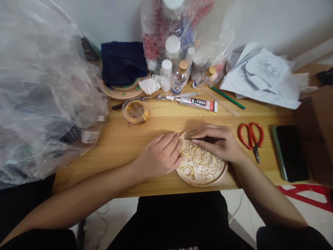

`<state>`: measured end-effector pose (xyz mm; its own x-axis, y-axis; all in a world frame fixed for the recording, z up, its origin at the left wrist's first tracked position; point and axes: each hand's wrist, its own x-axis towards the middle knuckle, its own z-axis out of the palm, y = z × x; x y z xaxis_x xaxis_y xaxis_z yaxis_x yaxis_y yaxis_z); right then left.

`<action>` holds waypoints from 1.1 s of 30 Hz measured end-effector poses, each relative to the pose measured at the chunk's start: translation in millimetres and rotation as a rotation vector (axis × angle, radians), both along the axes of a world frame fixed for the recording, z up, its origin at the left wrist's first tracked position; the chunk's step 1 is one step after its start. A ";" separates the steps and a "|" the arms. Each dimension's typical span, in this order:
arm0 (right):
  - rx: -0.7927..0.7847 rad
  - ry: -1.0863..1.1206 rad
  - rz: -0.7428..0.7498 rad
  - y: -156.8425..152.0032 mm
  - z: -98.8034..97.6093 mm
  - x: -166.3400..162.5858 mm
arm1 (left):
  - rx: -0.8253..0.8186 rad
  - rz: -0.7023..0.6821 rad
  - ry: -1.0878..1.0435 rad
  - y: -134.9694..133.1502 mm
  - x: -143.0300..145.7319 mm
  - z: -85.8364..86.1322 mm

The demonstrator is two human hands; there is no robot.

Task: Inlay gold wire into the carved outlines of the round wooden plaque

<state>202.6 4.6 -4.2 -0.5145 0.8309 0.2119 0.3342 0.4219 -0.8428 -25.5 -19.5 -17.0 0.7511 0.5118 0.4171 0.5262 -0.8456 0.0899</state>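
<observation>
A round wooden board (221, 175) lies near the table's front edge, with a flower pattern outlined in gold wire on its pale face. My left hand (163, 154) lies flat over the board's left edge, fingers stretched out and nearly together. Dark tweezers (213, 139) are pinched in my right hand (221, 140), their tips pointing left onto the upper part of the board, close to my left fingertips. Whether the tips grip any wire is too small to tell. Behind my left hand sits a clear spool of gold wire (136, 110).
A glue tube (199, 103), small bottles (179, 78) and a green pencil (229, 98) lie behind. Red-handled pliers (251, 139) and a phone (291, 152) are at right, below paper sketches (262, 76). A large plastic bag (47, 93) bulges over the left side.
</observation>
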 end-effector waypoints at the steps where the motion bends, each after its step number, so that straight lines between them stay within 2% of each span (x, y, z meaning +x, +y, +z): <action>1: -0.005 -0.005 -0.001 0.0 0.2 -0.1 | 0.002 0.001 -0.001 -0.1 0.0 0.1; 18: 0.033 0.005 -0.016 -3.4 -3.8 -0.6 | 0.029 -0.005 0.061 -1.7 1.1 1.5; 33: 0.003 -0.054 -0.079 -12.7 5.2 -12.9 | -0.073 0.034 -0.037 -3.1 2.2 0.5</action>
<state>189.7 -8.1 1.0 -0.4583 0.8687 0.1880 0.4110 0.3947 -0.8217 -23.4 -22.6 -16.5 0.7173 0.5669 0.4051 0.5497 -0.8177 0.1709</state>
